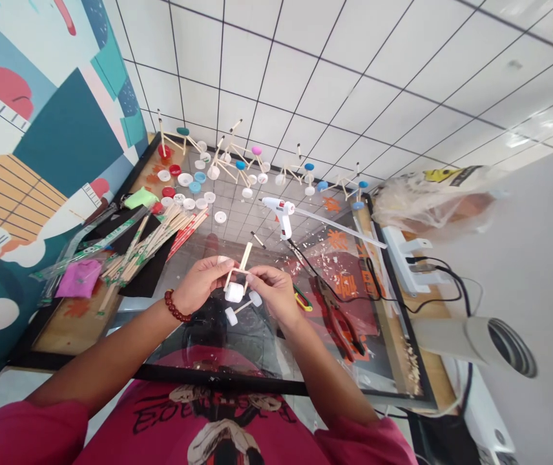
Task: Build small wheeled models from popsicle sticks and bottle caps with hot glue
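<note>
Between my two hands is a small model of wooden sticks [245, 257] with white bottle caps [234, 292] at its lower end. My left hand [207, 279], with a red bead bracelet at the wrist, pinches the left side of the stick frame. The fingers of my right hand [272, 290] are closed on the frame's right side. Below, another white cap [230, 316] sits at the end of a thin stick. A short dark-tipped stick [258, 239] lies just beyond my hands on the glass tabletop.
Beyond my hands lies a white glue gun [279, 213] with its cord running right. Red-handled pliers [339, 320] and a yellow-green cutter [302, 299] are at right. Bundled sticks [148, 248] and loose caps [185, 179] are at left. Several finished-looking stick models [240, 166] line the back edge.
</note>
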The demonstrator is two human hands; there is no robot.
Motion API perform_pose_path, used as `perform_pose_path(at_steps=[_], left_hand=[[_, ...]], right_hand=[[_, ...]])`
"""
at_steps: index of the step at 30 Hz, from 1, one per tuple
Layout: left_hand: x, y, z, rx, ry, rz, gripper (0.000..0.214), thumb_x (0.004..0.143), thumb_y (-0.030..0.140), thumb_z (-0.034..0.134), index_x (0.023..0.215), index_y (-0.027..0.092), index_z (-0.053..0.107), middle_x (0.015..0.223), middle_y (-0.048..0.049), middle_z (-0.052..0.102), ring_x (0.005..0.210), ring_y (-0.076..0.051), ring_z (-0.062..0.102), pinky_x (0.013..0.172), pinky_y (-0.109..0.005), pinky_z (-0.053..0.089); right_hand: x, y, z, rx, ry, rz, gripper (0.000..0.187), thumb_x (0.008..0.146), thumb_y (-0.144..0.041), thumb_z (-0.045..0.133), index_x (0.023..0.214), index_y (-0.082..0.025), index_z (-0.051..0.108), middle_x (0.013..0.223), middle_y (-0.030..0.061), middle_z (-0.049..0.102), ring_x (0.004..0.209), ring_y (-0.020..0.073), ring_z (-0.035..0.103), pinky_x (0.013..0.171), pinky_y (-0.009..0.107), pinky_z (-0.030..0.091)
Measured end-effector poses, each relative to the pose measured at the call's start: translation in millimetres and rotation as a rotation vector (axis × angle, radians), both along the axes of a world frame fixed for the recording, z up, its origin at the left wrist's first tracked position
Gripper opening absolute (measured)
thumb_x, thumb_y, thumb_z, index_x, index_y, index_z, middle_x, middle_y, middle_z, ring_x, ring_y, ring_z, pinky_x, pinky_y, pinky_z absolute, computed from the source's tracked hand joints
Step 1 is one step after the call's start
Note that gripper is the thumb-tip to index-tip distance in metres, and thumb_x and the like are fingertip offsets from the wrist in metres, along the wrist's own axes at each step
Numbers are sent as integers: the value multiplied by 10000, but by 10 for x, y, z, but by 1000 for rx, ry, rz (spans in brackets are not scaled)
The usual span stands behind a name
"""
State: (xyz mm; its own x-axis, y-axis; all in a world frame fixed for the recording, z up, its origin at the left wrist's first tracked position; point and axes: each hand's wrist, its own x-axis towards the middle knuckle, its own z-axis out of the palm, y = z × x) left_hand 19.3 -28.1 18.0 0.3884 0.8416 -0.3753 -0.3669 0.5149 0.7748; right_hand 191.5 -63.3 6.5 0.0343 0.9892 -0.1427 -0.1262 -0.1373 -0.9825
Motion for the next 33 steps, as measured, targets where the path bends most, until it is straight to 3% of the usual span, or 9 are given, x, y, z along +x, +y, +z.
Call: perform_pose_path(at_steps=[4, 12, 17, 22, 27, 33], left_hand=[[5, -19, -20, 30, 80, -27, 280, 616, 349, 851, 716, 126, 713, 624, -17, 642, 563, -106, 565, 533, -222, 438], [12, -24, -65, 43, 37, -10, 245, 603, 303, 855, 624, 127, 686, 581, 4, 592, 532, -89, 512, 512, -225, 403], [6, -33, -74, 56, 8, -17, 241, 614, 300, 855, 625, 129, 685, 596, 5, 596, 557, -90, 525, 543, -225, 414], [10, -46, -72, 52, 37, -74, 271, 620, 323, 854, 784, 138, 743, 700, -24, 673, 632, -121, 587, 627, -255, 461], [16, -55, -88, 115, 95, -38, 246, 643, 327, 837, 612, 132, 691, 619, 1, 610, 611, -100, 531, 616, -240, 430], [24, -51, -109, 152, 74, -17, 244, 640, 309, 835, 584, 137, 671, 629, 11, 582, 620, -96, 506, 612, -237, 408]], right_hand=[[-30, -13, 45, 22, -57, 46, 240, 684, -415, 789, 742, -190, 729, 689, 14, 700, 594, 121, 587, 587, 254, 492], [-63, -41, 77, 54, -113, 81, 183, 711, -367, 765, 743, -190, 733, 692, 17, 706, 588, 118, 585, 585, 249, 475], [-60, -49, 85, 78, -145, 80, 172, 729, -364, 749, 757, -196, 735, 714, 22, 708, 607, 127, 588, 601, 260, 474], [-17, -34, 65, 115, -183, 69, 136, 745, -335, 732, 757, -200, 738, 716, 23, 706, 615, 128, 589, 610, 261, 468], [-25, -31, 65, 140, -240, 78, 96, 748, -282, 708, 758, -190, 735, 710, 26, 703, 614, 126, 581, 607, 257, 460], [-59, -38, 81, 159, -243, 78, 79, 749, -262, 694, 749, -189, 727, 682, 16, 685, 606, 124, 573, 596, 250, 455]])
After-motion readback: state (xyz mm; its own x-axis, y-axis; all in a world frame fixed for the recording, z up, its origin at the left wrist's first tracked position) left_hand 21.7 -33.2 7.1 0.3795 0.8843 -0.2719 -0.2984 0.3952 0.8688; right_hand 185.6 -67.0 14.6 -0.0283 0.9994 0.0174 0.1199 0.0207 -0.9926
